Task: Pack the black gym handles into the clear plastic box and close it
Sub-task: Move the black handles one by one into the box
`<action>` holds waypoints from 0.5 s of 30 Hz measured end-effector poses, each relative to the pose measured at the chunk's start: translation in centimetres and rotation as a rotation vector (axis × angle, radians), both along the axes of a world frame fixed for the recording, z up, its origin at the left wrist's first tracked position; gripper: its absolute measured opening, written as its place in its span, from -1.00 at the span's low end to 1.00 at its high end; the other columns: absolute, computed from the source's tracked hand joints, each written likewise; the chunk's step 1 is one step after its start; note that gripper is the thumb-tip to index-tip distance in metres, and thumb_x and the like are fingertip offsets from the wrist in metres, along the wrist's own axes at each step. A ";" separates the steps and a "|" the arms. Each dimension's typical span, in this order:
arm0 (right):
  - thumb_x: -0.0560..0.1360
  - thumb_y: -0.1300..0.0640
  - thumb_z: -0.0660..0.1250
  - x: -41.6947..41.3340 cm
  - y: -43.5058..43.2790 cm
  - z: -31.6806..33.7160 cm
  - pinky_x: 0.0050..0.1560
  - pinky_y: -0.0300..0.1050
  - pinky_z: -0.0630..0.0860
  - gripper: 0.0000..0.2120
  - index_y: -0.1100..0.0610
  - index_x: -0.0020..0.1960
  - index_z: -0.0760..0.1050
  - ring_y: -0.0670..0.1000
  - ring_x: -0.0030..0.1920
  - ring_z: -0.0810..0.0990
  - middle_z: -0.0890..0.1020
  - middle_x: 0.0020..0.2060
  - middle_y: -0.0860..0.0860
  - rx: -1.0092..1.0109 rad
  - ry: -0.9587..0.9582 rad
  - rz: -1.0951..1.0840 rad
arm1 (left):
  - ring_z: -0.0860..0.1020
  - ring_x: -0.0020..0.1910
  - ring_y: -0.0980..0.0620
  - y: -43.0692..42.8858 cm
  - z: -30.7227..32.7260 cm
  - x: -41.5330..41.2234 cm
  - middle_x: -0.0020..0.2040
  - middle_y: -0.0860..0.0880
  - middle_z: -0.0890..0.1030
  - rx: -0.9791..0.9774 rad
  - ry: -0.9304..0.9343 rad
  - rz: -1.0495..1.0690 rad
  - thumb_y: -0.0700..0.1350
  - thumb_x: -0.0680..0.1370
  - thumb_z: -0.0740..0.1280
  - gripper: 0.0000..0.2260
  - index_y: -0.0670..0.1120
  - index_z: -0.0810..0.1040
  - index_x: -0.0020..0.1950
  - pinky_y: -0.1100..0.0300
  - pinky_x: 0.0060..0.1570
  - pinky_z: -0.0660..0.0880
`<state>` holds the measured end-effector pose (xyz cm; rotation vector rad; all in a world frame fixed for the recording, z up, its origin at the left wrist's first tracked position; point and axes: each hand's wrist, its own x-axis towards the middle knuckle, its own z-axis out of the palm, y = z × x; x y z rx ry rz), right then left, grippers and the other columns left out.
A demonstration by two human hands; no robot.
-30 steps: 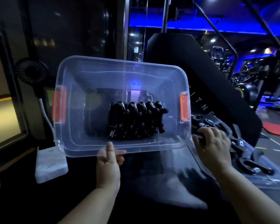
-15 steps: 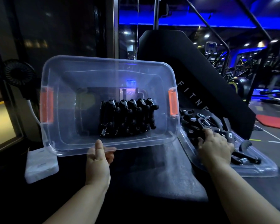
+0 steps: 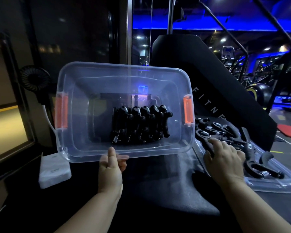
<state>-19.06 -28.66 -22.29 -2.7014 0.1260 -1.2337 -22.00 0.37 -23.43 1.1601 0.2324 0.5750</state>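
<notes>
Pinching the tilted clear plastic box point(image 3: 124, 68) by its near rim with your left grip point(image 3: 110, 167), black gym handles point(image 3: 139, 126) rowed inside, you clasp a loose handle point(image 3: 202, 135) on the lid point(image 3: 275, 184) with your right grip point(image 3: 225, 157).

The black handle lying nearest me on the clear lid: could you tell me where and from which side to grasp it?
Likely the thick curved arm beside the spring, reached from above with the right hand. The handle lies flat on the lid, at the near edge of the pile, with nothing over it.
</notes>
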 end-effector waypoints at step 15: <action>0.34 -0.24 0.39 -0.5 1.0 0.2 0.17 0.12 0.27 -0.60 -0.03 0.07 0.56 0.15 0.18 0.42 0.57 0.04 0.05 -0.070 0.183 -0.091 | 0.49 -0.31 0.06 0.2 0.0 0.0 -0.28 -0.08 0.64 0.006 -0.003 -0.007 0.09 0.63 0.09 -0.70 -0.09 0.43 -0.10 0.17 -0.17 0.43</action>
